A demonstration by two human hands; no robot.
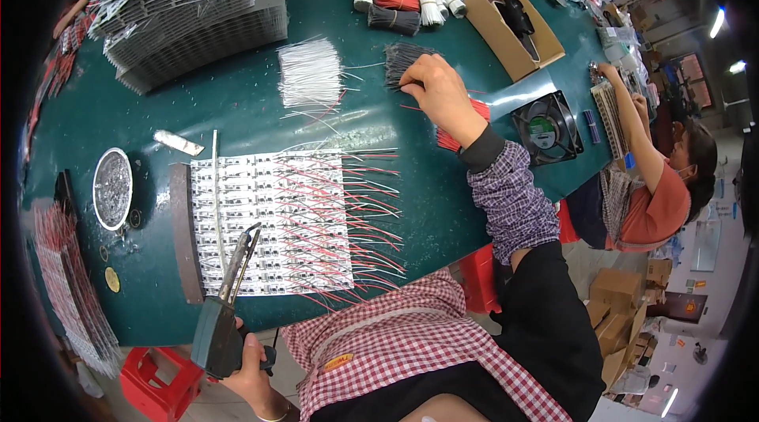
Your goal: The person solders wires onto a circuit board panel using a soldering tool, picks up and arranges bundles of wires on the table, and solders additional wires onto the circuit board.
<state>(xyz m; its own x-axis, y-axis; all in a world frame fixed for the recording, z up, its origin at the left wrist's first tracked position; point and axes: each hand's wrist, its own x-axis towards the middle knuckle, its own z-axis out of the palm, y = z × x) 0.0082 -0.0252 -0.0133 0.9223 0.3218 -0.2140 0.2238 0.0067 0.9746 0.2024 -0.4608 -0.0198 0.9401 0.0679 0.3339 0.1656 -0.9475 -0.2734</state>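
My left hand (251, 370) is closed around the grip of a dark soldering gun (217, 335). Its tip points at a white panel of small circuit boards (273, 220), where rows of red and white wires stick out past the right edge. Reaching across the table, my right hand (439, 94) pinches at a pile of short black wires (407, 58); the fingertips are on the wires, and how many they hold is hidden. A pile of white wires (310, 74) lies left of it, and red wires (451, 137) lie partly under my right wrist.
Stacked board panels (198, 34) stand far left. A dross-filled bowl (113, 189) and a brown bar (186, 232) sit left of the panel. Toward the right are a black fan (545, 129), an open cardboard box (506, 34) and wire bundles (395, 1). A co-worker (660, 193) works beyond.
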